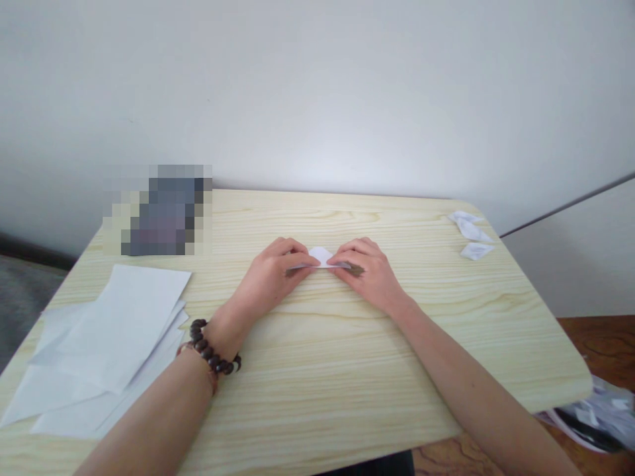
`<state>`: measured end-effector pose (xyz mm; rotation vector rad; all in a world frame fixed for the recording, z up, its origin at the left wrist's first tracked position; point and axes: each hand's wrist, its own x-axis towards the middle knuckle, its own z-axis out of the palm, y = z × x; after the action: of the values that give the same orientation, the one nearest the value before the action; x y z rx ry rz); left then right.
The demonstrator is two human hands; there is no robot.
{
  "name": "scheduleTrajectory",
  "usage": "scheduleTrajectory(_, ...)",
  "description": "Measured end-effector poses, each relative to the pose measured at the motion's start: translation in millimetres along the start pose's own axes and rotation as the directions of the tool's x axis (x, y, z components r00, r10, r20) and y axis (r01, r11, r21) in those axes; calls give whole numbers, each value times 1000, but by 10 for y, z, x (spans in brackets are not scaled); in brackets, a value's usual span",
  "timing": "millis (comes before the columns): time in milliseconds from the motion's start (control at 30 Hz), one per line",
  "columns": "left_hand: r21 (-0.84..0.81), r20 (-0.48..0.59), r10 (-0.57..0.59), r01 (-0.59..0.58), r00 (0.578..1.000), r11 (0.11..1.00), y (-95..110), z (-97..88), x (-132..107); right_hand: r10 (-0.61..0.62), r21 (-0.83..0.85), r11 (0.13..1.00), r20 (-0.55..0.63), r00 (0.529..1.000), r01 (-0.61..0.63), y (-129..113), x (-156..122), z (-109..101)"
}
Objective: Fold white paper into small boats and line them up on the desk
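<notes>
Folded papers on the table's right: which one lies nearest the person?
The front folded paper; the middle one and the rear one lie farther back, toward the wall.

Dark object [169, 215] pixelated, folded paper [321, 255] partly hidden

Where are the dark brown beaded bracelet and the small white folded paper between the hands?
Dark brown beaded bracelet [213, 361]: head view, on its beads.
Small white folded paper [320, 256]: head view, its visible middle.

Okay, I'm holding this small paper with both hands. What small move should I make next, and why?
Perhaps press along the straight near edge of the small white paper: your left hand and right hand both pinch it, one at each side.
</notes>
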<state>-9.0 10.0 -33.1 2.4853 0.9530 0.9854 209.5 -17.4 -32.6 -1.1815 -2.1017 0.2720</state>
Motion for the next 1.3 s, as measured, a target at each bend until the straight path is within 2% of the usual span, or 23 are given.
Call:
scheduleTrajectory(133,47,-6,-67,67,998,997,4,11,-12,28,-78,997,10,1000,-27,7,-9,2)
scheduleTrajectory(233,87,-4,-74,74,997,993,-1,14,-17,44,-102,994,28,999,-41,7,-6,-8)
scheduleTrajectory(567,209,33,-57,49,998,977,13,-10,-22,88,64,994,11,996,-89,30,-2,-21)
scheduleTrajectory(700,160,7,-35,34,999,986,12,-31,-7,63,146,988,-40,997,-57,14,2,-24)
scheduleTrajectory(833,66,-19,-37,38,999,997,35,-39,8,14,153,988,-79,997,-2,-11,14,-41)
scheduleTrajectory(1000,59,5,-53,52,999,997,89,-58,15,-14,153,988,-148,989,37,-29,27,-60)
scheduleTrajectory(1100,36,-24,-39,40,999,999,113,-69,20,-26,159,986,-147,989,49,-31,28,-65)
scheduleTrajectory(1300,12,-68,-66,67,995,998,175,-73,20,113,221,971,-94,989,-90,-35,4,-53)
